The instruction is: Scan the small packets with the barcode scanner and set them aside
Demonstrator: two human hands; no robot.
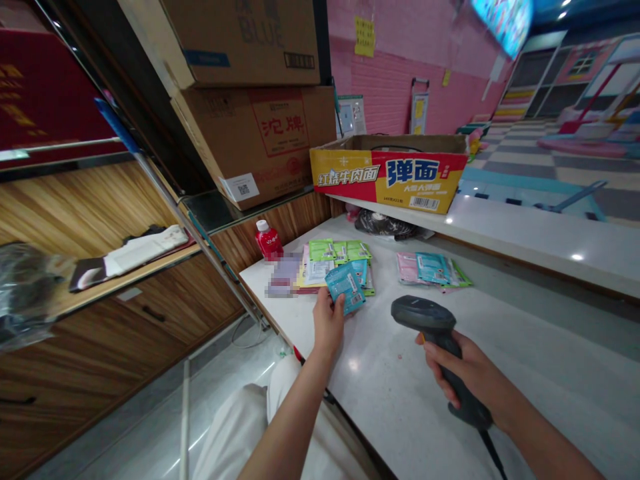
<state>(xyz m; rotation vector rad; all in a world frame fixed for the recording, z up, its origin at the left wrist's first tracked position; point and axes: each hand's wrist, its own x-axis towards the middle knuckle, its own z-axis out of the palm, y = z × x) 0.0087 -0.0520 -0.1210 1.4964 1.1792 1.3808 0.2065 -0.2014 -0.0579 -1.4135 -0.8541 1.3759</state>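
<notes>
My left hand (327,323) pinches a small blue packet (346,288) and holds it just above the white counter (400,393), at the near edge of a pile of green, blue and white packets (337,261). My right hand (470,373) is wrapped round the handle of a dark barcode scanner (431,327), whose head points toward the blue packet. A cable runs from the scanner's handle down off the frame's bottom edge.
A second small pile of pink, blue and green packets (433,269) lies further right. A red bottle (269,240) stands at the counter's back left. A yellow and red open carton (393,172) sits on the raised ledge, with stacked brown boxes (260,133) to its left.
</notes>
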